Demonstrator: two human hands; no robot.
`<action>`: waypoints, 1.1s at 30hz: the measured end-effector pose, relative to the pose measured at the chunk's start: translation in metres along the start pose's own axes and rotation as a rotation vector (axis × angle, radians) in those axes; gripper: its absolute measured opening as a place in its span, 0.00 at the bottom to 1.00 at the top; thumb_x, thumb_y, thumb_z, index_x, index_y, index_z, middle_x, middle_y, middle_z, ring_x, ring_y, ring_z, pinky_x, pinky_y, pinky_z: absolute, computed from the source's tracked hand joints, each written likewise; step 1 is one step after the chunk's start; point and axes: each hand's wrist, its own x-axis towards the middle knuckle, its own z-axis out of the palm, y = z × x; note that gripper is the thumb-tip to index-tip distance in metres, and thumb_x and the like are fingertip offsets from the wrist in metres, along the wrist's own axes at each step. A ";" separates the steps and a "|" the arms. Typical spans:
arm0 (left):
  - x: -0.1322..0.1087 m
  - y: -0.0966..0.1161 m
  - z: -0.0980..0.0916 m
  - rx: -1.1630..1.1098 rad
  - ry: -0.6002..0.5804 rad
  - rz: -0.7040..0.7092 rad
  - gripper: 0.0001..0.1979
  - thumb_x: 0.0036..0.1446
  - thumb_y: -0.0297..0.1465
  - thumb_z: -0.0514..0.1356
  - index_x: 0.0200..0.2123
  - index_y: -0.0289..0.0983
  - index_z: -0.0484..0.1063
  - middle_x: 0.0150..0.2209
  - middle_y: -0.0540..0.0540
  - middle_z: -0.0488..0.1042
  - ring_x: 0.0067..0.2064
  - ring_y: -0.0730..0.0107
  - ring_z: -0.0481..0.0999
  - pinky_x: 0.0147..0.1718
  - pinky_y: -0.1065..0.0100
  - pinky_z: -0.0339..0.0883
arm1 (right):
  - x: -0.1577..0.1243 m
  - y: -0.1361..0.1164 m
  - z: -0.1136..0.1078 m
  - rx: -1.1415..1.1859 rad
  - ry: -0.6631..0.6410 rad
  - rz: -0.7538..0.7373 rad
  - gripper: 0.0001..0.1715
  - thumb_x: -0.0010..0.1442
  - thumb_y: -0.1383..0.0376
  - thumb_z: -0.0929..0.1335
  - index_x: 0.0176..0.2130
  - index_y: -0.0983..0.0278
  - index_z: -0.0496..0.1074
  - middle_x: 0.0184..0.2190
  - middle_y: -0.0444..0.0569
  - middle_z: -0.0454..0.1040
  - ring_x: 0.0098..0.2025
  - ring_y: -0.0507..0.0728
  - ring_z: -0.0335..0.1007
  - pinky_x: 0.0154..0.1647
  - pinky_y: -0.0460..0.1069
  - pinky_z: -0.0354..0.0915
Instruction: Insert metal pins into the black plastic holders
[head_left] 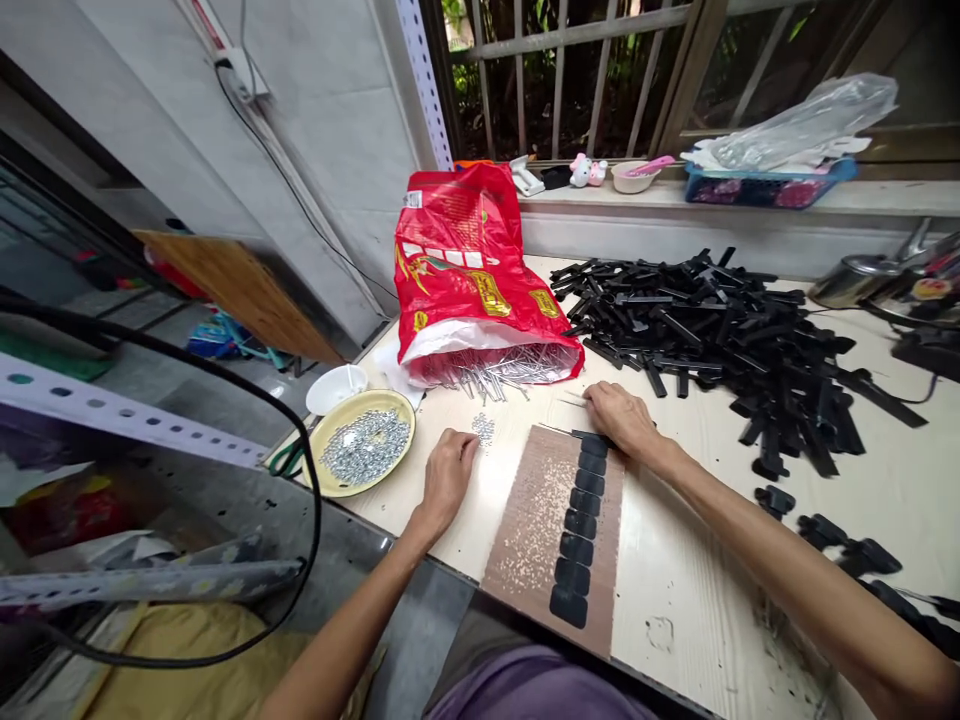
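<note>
My left hand (pixel 448 475) rests on the table with its fingers curled together, beside a small heap of tiny metal pieces (pixel 484 428). Whatever may be between its fingertips is hidden. My right hand (pixel 621 420) is closed at the top end of a brown board (pixel 517 540), with a thin metal pin (pixel 574 402) sticking out from its fingertips. Down the board runs a row of flat black plastic pieces (pixel 579 522). Another thin pin lies by the topmost piece. Pale specks and small holes mark the board's left side.
A red bag (pixel 465 270) lies open toward me, with many metal pins (pixel 487 370) spilling out. To its left are a yellow dish (pixel 319 465) of small metal parts and a white dish (pixel 337 388). Black plastic parts (pixel 712 320) are heaped at the back right.
</note>
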 end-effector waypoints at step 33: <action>-0.020 0.082 0.005 -1.351 -0.305 -0.561 0.17 0.42 0.36 0.70 0.30 0.30 0.73 0.26 0.49 0.72 0.20 0.84 0.63 0.17 0.79 0.60 | -0.090 -0.103 -0.050 0.262 0.223 -0.035 0.12 0.66 0.64 0.61 0.39 0.61 0.72 0.36 0.47 0.73 0.37 0.53 0.69 0.29 0.46 0.57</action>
